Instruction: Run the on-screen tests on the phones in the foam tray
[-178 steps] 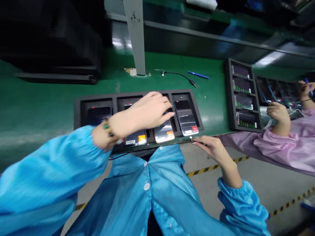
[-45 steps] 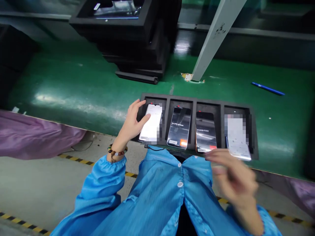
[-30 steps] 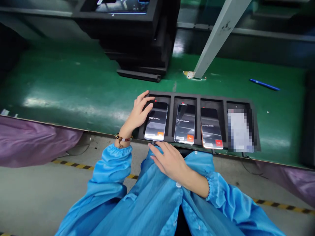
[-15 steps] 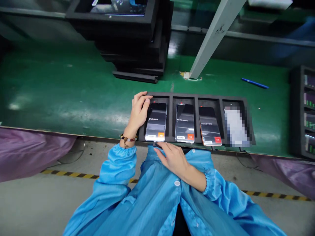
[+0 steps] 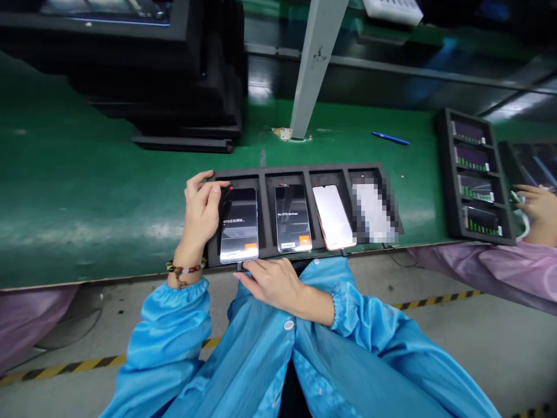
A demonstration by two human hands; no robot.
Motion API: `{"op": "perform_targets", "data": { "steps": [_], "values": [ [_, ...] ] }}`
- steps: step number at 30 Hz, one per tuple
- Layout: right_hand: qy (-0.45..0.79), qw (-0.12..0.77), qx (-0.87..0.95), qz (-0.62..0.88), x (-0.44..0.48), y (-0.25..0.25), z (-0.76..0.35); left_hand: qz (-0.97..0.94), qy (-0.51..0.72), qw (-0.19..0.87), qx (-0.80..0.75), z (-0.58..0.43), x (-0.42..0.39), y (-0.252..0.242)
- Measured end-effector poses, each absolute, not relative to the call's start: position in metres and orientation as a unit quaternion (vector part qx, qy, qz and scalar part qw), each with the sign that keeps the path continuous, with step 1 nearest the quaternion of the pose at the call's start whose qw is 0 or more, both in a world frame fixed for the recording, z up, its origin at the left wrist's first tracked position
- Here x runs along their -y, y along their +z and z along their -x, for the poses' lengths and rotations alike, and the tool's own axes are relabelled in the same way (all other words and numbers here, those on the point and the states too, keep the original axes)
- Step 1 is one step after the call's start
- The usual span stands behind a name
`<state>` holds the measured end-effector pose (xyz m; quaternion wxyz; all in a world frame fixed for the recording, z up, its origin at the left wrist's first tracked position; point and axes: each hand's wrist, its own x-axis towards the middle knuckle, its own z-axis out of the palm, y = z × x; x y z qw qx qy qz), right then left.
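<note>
A black foam tray (image 5: 235, 173) with several compartments lies along the bench's front edge, a phone in each. My left hand (image 5: 201, 212) curls round its left end, fingers over the back corner and thumb beside the leftmost phone (image 5: 239, 229). That phone's dark screen shows text and an orange button. Below it, my right hand (image 5: 274, 283) pinches a black cable plug (image 5: 239, 266) at the phone's lower edge, its fingertips partly hiding the plug. The second phone (image 5: 293, 223) reads "No OTG devices". On the third phone (image 5: 334, 217) the screen is white. The rightmost phone (image 5: 374, 212) is pixelated.
A tall stack of black trays (image 5: 187, 125) stands at the back left. Behind the tray rise a grey post (image 5: 313, 69) and, to its right, a blue pen (image 5: 390, 138). Another loaded tray (image 5: 444, 151) is at right, near a co-worker's hand (image 5: 539, 209).
My view has swung right, so the bench things appear further left. The third phone's screen has gone from dark to white. Both hands keep their places at the tray and plug.
</note>
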<state>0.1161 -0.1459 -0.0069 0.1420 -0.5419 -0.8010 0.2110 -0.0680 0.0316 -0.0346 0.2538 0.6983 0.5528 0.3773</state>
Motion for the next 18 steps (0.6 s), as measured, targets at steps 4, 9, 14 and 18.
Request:
{"op": "perform_targets", "data": {
  "steps": [4, 9, 14, 18],
  "values": [
    [0.209, 0.142, 0.802, 0.542, 0.1453, -0.0068, -0.1169, -0.698, 0.373, 0.253, -0.556, 0.0681, -0.0314, -0.0337],
    [0.205, 0.154, 0.805, 0.535, 0.1464, -0.0097, -0.1182, -0.701, 0.367, 0.253, -0.556, 0.0676, -0.0298, -0.0341],
    [0.213, 0.169, 0.801, 0.534, 0.1473, -0.0137, -0.1182, -0.709, 0.357, 0.251, -0.554, 0.0665, -0.028, -0.033],
    [0.207, 0.175, 0.802, 0.532, 0.1475, -0.014, -0.1184, -0.707, 0.354, 0.256, -0.556, 0.0668, -0.0281, -0.033]
  ]
}}
